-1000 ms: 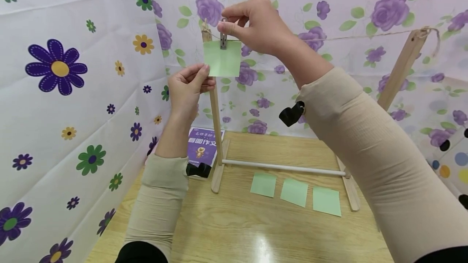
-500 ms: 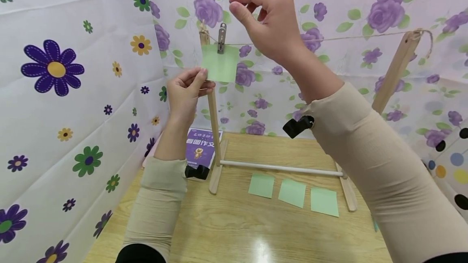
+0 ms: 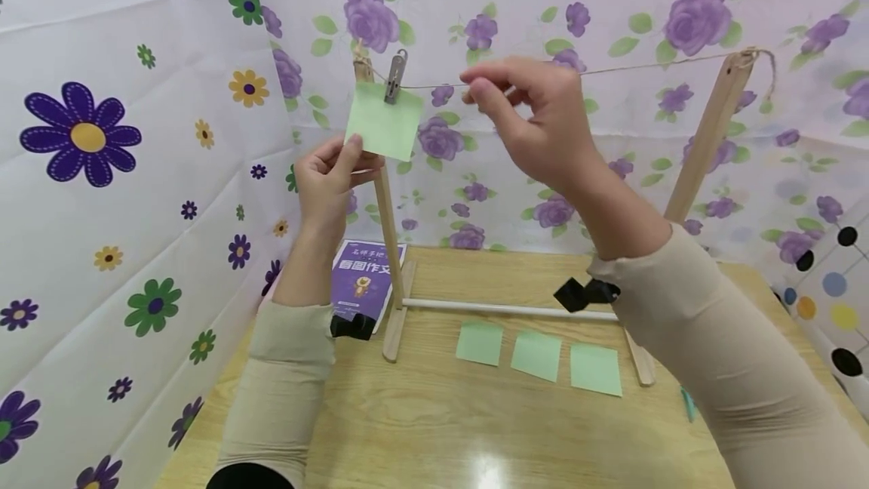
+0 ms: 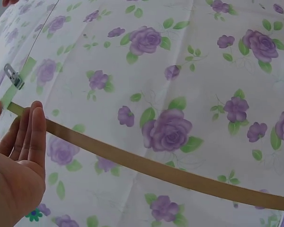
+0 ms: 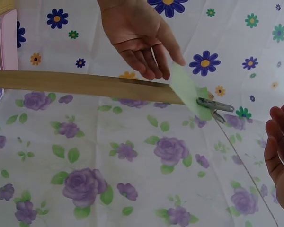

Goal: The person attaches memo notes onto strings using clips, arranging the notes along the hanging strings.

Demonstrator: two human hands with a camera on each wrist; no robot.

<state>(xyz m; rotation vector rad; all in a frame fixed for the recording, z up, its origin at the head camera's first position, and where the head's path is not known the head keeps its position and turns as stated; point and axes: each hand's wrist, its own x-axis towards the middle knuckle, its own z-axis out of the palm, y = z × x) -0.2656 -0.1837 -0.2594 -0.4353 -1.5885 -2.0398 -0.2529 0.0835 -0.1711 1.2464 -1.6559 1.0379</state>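
Note:
A green sticky note [image 3: 385, 125] hangs at the left end of a thin string [image 3: 645, 68], tilted. A metal clip [image 3: 396, 77] grips its top edge at the string. My left hand [image 3: 328, 183] pinches the note's lower left corner between thumb and fingers, beside the left wooden post. In the left wrist view the clip [image 4: 13, 76] stands just beyond the left hand [image 4: 19, 161]. To the right of the note, my right hand [image 3: 536, 115] is raised with loosely bent fingers. The right wrist view shows that hand [image 5: 283, 151] holding nothing, apart from the clip [image 5: 215, 105].
Two wooden posts, left [image 3: 385, 225] and right [image 3: 706, 134], carry the string, with a white rod [image 3: 502, 309] joining their feet. Three green notes [image 3: 536, 355] lie on the wooden table [image 3: 407, 421]. A purple book [image 3: 356, 278] lies behind the left post.
My right hand has let go of the clip, moved right and then come down. The clip stays on the note. The note now tilts, with my left hand still holding its corner.

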